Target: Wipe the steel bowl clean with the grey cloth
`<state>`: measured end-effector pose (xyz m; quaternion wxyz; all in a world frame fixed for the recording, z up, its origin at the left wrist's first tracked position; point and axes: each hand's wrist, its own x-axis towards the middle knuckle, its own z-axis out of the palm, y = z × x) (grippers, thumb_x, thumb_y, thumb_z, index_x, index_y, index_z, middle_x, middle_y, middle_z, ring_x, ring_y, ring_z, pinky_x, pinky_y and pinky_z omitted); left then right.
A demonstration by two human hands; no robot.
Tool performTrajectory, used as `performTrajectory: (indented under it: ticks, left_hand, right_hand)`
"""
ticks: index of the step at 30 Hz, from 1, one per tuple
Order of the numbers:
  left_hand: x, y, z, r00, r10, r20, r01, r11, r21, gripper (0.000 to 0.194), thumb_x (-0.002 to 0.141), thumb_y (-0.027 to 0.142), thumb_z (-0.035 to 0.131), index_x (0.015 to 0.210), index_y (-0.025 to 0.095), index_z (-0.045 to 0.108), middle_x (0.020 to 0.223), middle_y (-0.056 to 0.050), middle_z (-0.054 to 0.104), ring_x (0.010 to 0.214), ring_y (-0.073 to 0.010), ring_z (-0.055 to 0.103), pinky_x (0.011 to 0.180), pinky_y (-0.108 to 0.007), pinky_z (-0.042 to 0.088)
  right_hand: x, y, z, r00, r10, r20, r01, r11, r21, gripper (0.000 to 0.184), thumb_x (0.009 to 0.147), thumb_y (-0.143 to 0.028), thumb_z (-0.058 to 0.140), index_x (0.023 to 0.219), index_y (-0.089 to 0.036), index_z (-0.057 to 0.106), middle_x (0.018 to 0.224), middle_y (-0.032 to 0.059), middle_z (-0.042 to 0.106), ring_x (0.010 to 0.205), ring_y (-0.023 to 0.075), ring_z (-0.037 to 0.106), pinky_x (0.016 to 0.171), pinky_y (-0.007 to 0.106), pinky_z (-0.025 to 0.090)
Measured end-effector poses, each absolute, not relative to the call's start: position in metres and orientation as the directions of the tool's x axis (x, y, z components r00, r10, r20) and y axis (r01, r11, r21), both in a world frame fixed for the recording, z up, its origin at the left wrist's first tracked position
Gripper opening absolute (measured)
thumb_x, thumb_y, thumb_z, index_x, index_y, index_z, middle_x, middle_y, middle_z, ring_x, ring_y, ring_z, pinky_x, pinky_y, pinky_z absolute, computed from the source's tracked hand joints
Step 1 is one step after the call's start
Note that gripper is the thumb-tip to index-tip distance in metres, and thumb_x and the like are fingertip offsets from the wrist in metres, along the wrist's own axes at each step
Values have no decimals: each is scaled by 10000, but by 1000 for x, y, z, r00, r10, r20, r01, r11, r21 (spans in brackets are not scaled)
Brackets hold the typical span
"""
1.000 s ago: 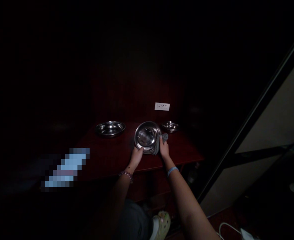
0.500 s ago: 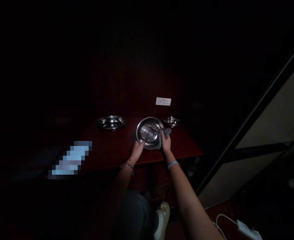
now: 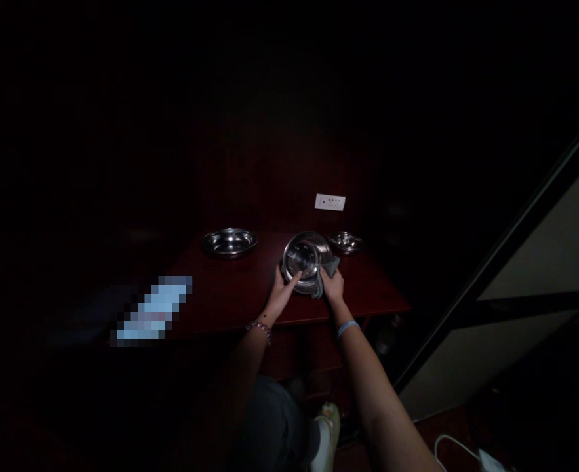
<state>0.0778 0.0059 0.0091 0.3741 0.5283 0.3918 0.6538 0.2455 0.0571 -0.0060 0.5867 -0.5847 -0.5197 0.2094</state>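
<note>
Between my hands is a shiny steel bowl [image 3: 301, 257], tilted with its inside facing me, above the dark red table. My left hand [image 3: 282, 292] grips its lower left rim, thumb over the inside and fingers behind. On the right side, my right hand [image 3: 333, 284] presses a grey cloth [image 3: 329, 267] around the bowl's rim. Fingers of that hand are partly hidden by the cloth. A wide steel dish [image 3: 230, 242] rests on the table to the left. Just behind the cloth, smaller steel bowls [image 3: 347, 242] sit at the right.
The red table [image 3: 250, 288] has its front edge just below my hands. A white wall socket [image 3: 330, 202] is behind it. Blurred-out pale blue pixels [image 3: 154, 311] lie left. A white cable [image 3: 449, 439] runs on the floor at lower right. Much of the room is dark.
The bowl has turned and tilted more to the left in my hands. My left thumb now reaches further over its inside. The whole view has shifted slightly.
</note>
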Motion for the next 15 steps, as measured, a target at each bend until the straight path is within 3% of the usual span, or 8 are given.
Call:
performTrajectory:
  ticks: [9,15]
  left_hand:
    - [83,12,-3,-82,872,482,-5,-484,875,897,689,324,812,1435,156,342,1427,-177,550,1315,-266,544,1184,-462,338]
    - [80,23,-8,-71,900,429,26,-429,903,588,713,194,692,1279,136,544,1356,-155,622,1303,-275,552,1201,-483,304]
  right_hand:
    - [247,61,-9,410,829,380,350,242,-905,452,849,-486,617,1154,-162,693,1093,128,762,1010,255,729,892,333,542]
    - [248,61,-12,275,863,424,346,323,-881,532,793,-492,686,1214,-167,656,1114,103,759,1016,240,723,897,323,544]
